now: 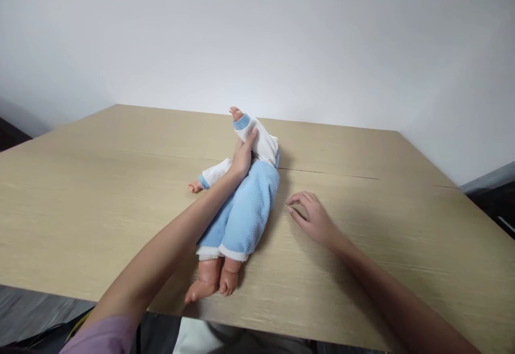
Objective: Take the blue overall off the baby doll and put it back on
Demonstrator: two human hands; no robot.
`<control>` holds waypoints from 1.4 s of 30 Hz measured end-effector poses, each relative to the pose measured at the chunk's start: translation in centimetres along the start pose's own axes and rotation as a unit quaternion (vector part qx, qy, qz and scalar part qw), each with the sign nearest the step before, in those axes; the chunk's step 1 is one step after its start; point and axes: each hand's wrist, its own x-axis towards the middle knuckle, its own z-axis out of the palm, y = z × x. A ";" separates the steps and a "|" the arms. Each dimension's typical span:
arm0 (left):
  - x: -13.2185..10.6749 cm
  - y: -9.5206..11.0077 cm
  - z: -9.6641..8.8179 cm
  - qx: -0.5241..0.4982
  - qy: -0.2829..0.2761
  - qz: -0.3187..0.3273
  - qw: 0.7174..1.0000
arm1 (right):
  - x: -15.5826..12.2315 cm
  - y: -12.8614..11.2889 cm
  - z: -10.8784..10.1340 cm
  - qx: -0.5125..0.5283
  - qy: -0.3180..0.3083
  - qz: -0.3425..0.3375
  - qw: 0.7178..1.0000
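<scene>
A baby doll [251, 206] in blue trousers and a white top with blue cuffs lies tilted on its side on the wooden table [120, 193]. Its bare feet point toward me, and one of its arms is raised. My left hand [243, 154] grips the doll at the upper body, near the raised arm; some of the fingers are hidden behind the white sleeve. The doll's head does not show. To the right of the doll, apart from it, my right hand [314, 217] hovers low near the tabletop, fingers curved, thumb and fingertips apart, with nothing in it.
A plain white wall [257, 48] or partition rises behind the table's far edge. Dark objects stand beyond the table's left and right sides. The near table edge runs just in front of my lap, with grey floor [32, 316] at lower left.
</scene>
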 end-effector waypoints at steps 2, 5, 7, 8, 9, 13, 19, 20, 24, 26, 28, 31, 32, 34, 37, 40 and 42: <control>-0.4 0.1 1.2 0.027 -0.015 0.011 0.999 | 0.1 0.3 0.2 0.022 0.012 0.027 0.999; -1.1 0.2 3.0 0.098 -0.068 0.047 0.992 | 0.2 0.9 0.4 0.111 0.036 0.098 0.988; -1.7 0.1 4.0 0.146 -0.123 0.081 0.978 | 0.3 1.4 0.4 0.190 0.048 0.136 0.971; -1.9 0.1 4.4 0.171 -0.154 0.095 0.969 | 0.4 1.6 0.2 0.229 0.053 0.152 0.960; -2.2 0.1 4.8 0.200 -0.186 0.105 0.956 | 0.6 1.9 0.0 0.269 0.058 0.168 0.947; -3.5 0.4 5.8 0.359 -0.295 0.130 0.876 | 1.3 2.9 -1.4 0.454 0.048 0.235 0.858; -5.0 2.0 4.8 0.400 -0.386 0.159 0.816 | 1.9 3.4 -3.4 0.570 0.056 0.279 0.771; -5.0 2.4 4.2 0.389 -0.383 0.162 0.822 | 1.9 3.4 -3.5 0.568 0.054 0.284 0.771; -4.9 3.5 -0.2 0.371 -0.288 0.166 0.867 | 1.9 3.8 -3.2 0.540 0.069 0.298 0.784; -4.7 3.3 -3.3 0.397 -0.201 0.140 0.885 | 1.8 4.0 -2.8 0.525 0.086 0.312 0.787; -4.5 2.6 -6.7 0.448 -0.112 0.098 0.882 | 1.7 3.9 -2.6 0.518 0.096 0.327 0.784; -4.3 1.3 -11.6 0.502 -0.066 0.016 0.862 | 1.7 3.4 -2.4 0.512 0.113 0.322 0.789; -4.3 0.9 -12.9 0.511 -0.055 -0.010 0.858 | 1.7 3.2 -2.4 0.507 0.116 0.316 0.793; -4.6 0.6 -14.7 0.521 -0.042 -0.049 0.851 | 1.7 2.8 -2.5 0.496 0.111 0.310 0.803; -5.3 0.9 -15.6 0.526 -0.046 -0.079 0.846 | 1.7 2.4 -2.6 0.483 0.097 0.310 0.813; -6.1 1.6 -14.8 0.527 -0.072 -0.108 0.840 | 1.6 2.1 -2.5 0.469 0.096 0.314 0.820; -6.6 2.0 -13.9 0.528 -0.084 -0.128 0.835 | 1.3 1.9 -2.3 0.446 0.106 0.320 0.829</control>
